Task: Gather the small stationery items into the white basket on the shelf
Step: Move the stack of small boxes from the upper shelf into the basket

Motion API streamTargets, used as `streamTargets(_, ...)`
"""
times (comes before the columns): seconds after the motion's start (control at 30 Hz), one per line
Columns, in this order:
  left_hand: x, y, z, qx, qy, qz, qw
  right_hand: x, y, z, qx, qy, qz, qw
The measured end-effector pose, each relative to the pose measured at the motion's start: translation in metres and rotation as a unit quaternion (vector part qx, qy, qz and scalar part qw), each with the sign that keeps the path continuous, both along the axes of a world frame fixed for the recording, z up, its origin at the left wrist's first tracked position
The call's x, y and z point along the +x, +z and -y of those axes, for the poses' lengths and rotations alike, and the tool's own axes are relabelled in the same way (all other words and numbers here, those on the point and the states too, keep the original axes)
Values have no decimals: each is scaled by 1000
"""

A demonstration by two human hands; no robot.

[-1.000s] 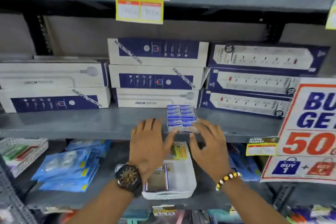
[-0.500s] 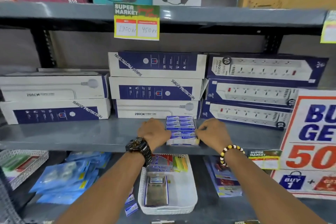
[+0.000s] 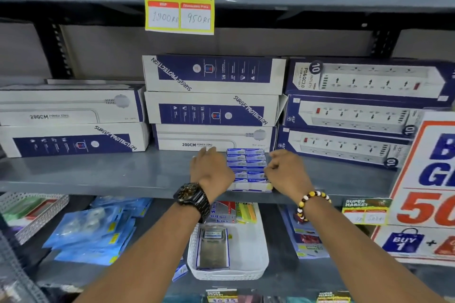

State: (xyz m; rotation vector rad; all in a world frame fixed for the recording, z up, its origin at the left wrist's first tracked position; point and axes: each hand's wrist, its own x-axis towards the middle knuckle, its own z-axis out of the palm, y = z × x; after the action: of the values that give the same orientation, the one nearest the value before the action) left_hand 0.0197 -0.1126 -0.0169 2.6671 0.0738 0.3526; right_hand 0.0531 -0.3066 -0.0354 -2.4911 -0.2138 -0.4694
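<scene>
A block of small blue-and-white boxes [image 3: 247,165] sits near the front edge of the grey middle shelf [image 3: 98,174]. My left hand [image 3: 209,170], watch on its wrist, presses against the block's left side. Fingers curled, my right hand [image 3: 285,172] grips the block's right side, a bead bracelet on that wrist. The block rests on the shelf between both hands. On the lower shelf, directly below, stands the white basket [image 3: 258,263]. It holds a flat pack [image 3: 213,248], red-and-grey boxes [image 3: 222,213] and yellow-green items [image 3: 246,213].
Stacked power-strip boxes [image 3: 211,108] stand close behind the block. Blue packets [image 3: 93,231] and a white mesh tray [image 3: 37,211] lie on the lower shelf at the left. A large promotion sign [image 3: 428,187] leans at the right, more packets [image 3: 305,236] beside the basket.
My hands went from hovering spread at the shelf's front edge to closing on the two sides of the block. The block has stayed on the shelf.
</scene>
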Motion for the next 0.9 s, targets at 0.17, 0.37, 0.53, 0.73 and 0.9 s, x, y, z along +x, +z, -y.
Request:
streamTargets(0.17,-30,-16,-5,9,-25,39,999,-39,0,7,28,22,33,999)
streamTargets(0.37,-100,-20,0,49,-17,89,995,-108,-6,13,34,55,38,997)
streamTargets(0.53,-141,-42,-2,68,-15,131,989,-153,-23,14,22,57,45,997)
streamTargets(0.73,-163,-81,4,68,0,132,989,-179,-58,18,42,65,40,996)
streamTargets(0.9,-151,-134,8,70,4,99,993,-170,-102,21,31,49,-10,998)
